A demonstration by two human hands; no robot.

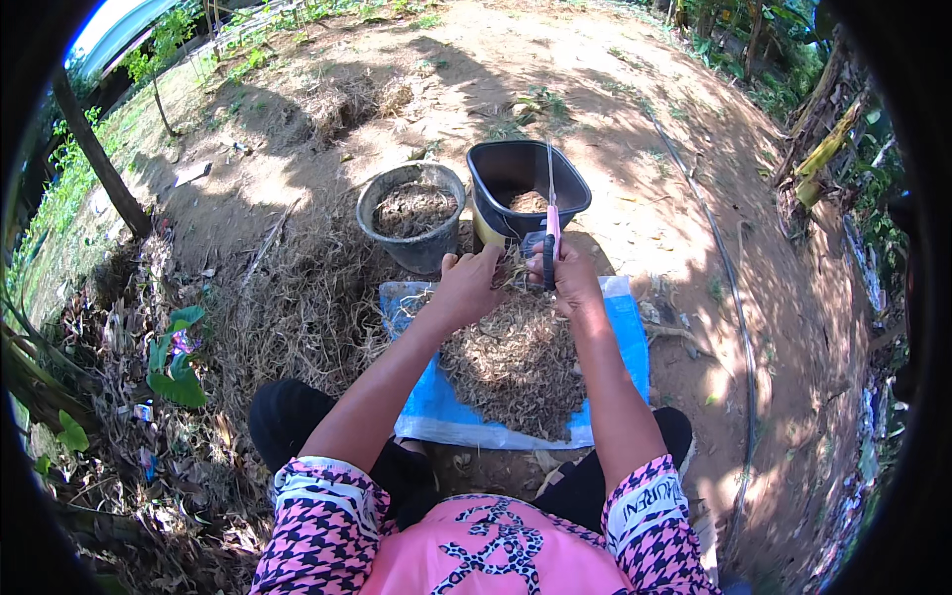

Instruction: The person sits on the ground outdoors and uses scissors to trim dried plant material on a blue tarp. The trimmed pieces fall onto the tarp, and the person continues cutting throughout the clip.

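Note:
Dry grass stems (513, 271) stick out from the fingers of my left hand (470, 286), which grips the bunch over the sheet. My right hand (576, 279) holds what look like scissors (552, 216) with a pink and black handle, the thin blade pointing away from me. Both hands are close together, with the stems between them. Below them, a heap of short chopped dry grass (513, 364) covers much of a blue and white woven plastic sheet (628, 335). Whether the blades are apart cannot be seen.
Beyond my hands stand a round grey pot (413, 249) with dry matter inside and a black square-rimmed bin (529, 152) holding some brown material. Long dry grass (297, 335) is piled at left. A dark hose (725, 275) runs along the soil at right.

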